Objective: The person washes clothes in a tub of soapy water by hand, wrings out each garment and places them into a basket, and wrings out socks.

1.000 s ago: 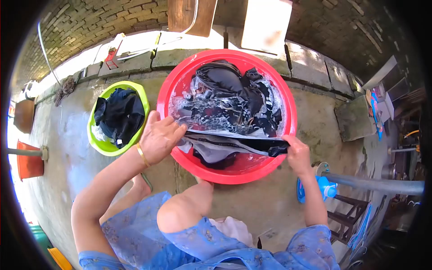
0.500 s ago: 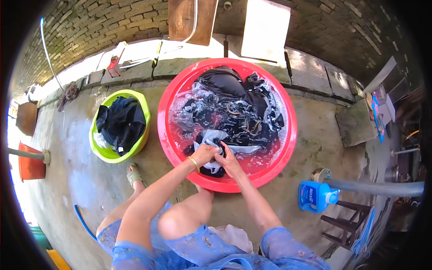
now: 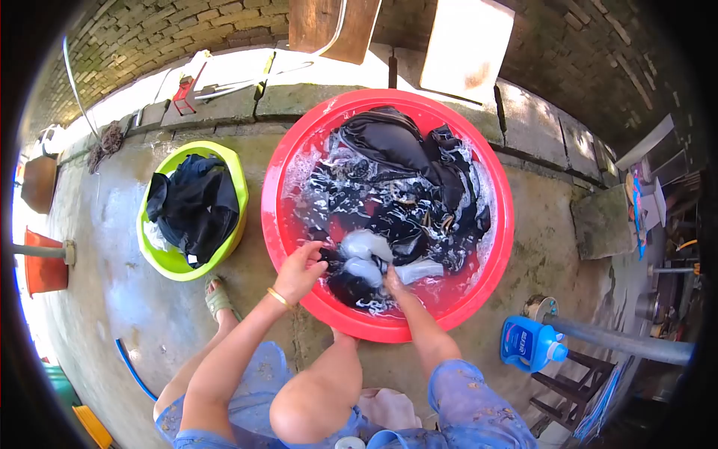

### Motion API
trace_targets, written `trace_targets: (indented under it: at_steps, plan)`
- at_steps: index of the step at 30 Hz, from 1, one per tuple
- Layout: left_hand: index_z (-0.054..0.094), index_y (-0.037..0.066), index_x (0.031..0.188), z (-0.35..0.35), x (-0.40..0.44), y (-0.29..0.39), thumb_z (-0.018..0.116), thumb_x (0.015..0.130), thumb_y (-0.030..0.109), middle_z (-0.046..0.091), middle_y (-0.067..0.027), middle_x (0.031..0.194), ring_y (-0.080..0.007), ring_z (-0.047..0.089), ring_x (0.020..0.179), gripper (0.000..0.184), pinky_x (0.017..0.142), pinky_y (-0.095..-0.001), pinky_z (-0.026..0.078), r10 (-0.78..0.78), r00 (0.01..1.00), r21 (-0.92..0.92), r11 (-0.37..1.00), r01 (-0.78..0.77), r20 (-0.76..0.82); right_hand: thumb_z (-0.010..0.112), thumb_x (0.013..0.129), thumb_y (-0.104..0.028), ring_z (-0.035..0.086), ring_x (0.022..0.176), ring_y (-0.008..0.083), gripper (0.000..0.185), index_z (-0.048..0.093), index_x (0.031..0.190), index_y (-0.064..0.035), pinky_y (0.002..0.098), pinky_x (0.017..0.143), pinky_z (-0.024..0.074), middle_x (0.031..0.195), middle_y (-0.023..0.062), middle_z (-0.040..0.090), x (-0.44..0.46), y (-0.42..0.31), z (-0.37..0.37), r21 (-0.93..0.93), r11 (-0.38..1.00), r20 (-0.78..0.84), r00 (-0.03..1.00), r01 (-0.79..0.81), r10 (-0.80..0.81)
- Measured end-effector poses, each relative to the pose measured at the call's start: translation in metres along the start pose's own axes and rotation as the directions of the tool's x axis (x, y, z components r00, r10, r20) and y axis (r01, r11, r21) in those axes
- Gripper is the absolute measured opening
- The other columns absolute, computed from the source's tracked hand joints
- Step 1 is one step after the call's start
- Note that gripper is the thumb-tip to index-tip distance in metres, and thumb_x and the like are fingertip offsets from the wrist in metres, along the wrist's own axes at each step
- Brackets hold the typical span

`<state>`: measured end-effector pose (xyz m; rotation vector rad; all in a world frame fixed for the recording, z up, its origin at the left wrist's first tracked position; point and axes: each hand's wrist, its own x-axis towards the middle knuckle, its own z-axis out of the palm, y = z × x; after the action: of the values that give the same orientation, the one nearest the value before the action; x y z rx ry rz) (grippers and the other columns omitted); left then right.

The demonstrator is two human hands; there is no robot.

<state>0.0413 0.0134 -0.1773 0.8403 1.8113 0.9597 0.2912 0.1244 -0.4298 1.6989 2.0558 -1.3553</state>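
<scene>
A large red tub of soapy water holds soaked black clothes. Above its near-left rim, my left hand is raised with half-bent fingers apart, and I see nothing in it. My right hand reaches down to the water at the near side. It grips the edge of a dark garment with pale grey, puffed-up cloth; its fingertips are partly hidden. More of the pale cloth floats just right of that hand.
To the left stands a lime-green basin with dark clothes in it. On the right, a blue detergent bottle sits near a dark wooden stool and a grey pipe. A stone ledge runs along the brick wall behind.
My hands have come apart. The left moved left and off the garment, while the right went lower toward the water. The pale cloth now puffs up on the surface. The view shifted slightly.
</scene>
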Motion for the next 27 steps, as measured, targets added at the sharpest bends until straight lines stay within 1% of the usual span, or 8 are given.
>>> trace_targets:
  at_steps: [2,5,6,13,15,19,23,27]
  plan:
    - [0.055,0.002,0.116,-0.02,-0.018,0.019,0.064,0.079,0.015,0.062,-0.0147,0.097,-0.0238,0.062,0.088,0.041,0.081,-0.0332,0.049,0.129,0.991,0.19,0.974,-0.12,-0.035,0.055,0.079,-0.023,0.054,0.105,0.0423,0.047,0.047,0.123,-0.0069,0.0475,0.091,0.0424,0.113,0.0272,0.056,-0.019,0.0,-0.025,-0.493,0.858,-0.081,0.974,0.146,-0.212]
    - [0.059,0.001,0.109,-0.032,-0.053,0.063,0.063,0.078,0.014,0.062,-0.0145,0.097,-0.0239,0.062,0.089,0.034,0.082,-0.0327,0.048,0.253,0.964,0.18,0.955,-0.237,-0.076,0.059,0.078,-0.028,0.052,0.109,0.0411,0.051,0.048,0.124,-0.008,0.0449,0.094,0.042,0.118,0.0248,0.054,-0.038,0.007,-0.036,-0.539,0.826,-0.264,0.898,0.166,-0.352]
    - [0.059,0.0,0.111,-0.034,-0.067,0.086,0.061,0.081,0.01,0.065,-0.0129,0.097,-0.0188,0.062,0.09,0.031,0.081,-0.03,0.048,0.292,0.953,0.206,0.94,-0.272,-0.077,0.066,0.073,-0.027,0.056,0.102,0.0389,0.048,0.055,0.115,-0.0055,0.0442,0.089,0.0442,0.111,0.023,0.059,-0.081,-0.042,-0.08,-0.327,0.945,-0.055,0.997,0.026,-0.046]
    - [0.059,0.0,0.108,-0.019,-0.128,0.172,0.063,0.079,0.012,0.062,-0.0129,0.096,-0.0209,0.061,0.088,0.031,0.08,-0.0313,0.048,0.377,0.91,-0.086,0.915,-0.395,-0.174,0.067,0.067,0.0,0.057,0.072,0.0147,0.022,0.063,0.089,-0.0028,0.0311,0.069,0.0471,0.078,0.0088,0.065,-0.187,-0.13,-0.204,0.159,0.742,-0.201,0.758,0.651,-0.621]
    - [0.059,-0.001,0.107,-0.017,-0.149,0.2,0.063,0.079,0.011,0.062,-0.0118,0.095,-0.0204,0.061,0.085,0.031,0.079,-0.0304,0.049,0.35,0.918,-0.257,0.885,-0.389,-0.185,0.062,0.068,0.001,0.055,0.071,0.0136,0.013,0.061,0.081,-0.0024,0.0319,0.063,0.0444,0.071,0.0122,0.06,-0.248,-0.199,-0.265,-0.055,0.798,-0.232,0.77,0.6,-0.594]
    - [0.052,-0.001,0.117,-0.014,-0.143,0.176,0.07,0.071,0.017,0.056,-0.0182,0.108,-0.0281,0.055,0.101,0.053,0.09,-0.0352,0.044,0.51,0.824,0.085,0.858,-0.506,-0.247,0.062,0.07,0.004,0.053,0.069,0.009,0.019,0.066,0.088,-0.0002,0.027,0.064,0.0446,0.074,0.0042,0.063,-0.29,-0.26,-0.351,-0.009,0.582,-0.286,0.555,0.813,-0.781]
    - [0.022,-0.001,0.14,0.009,-0.106,0.136,0.082,0.056,0.04,0.036,-0.0247,0.136,-0.0366,0.032,0.129,0.111,0.106,-0.0373,0.03,0.587,0.802,0.422,0.759,-0.496,-0.113,0.059,0.072,0.008,0.054,0.07,0.0044,0.023,0.067,0.092,0.0021,0.0194,0.062,0.0436,0.082,0.0,0.065,-0.395,-0.353,-0.422,-0.038,0.463,-0.349,0.422,0.886,-0.837]
    - [0.022,0.002,0.14,0.022,-0.084,0.171,0.084,0.053,0.043,0.037,-0.0223,0.137,-0.0358,0.034,0.129,0.115,0.105,-0.0376,0.031,0.586,0.796,0.512,0.736,-0.442,-0.155,0.062,0.075,0.002,0.058,0.068,0.0037,0.023,0.065,0.098,0.0019,0.0164,0.057,0.0418,0.085,0.0014,0.066,-0.429,-0.406,-0.459,0.141,0.258,-0.35,0.292,0.956,-0.89]
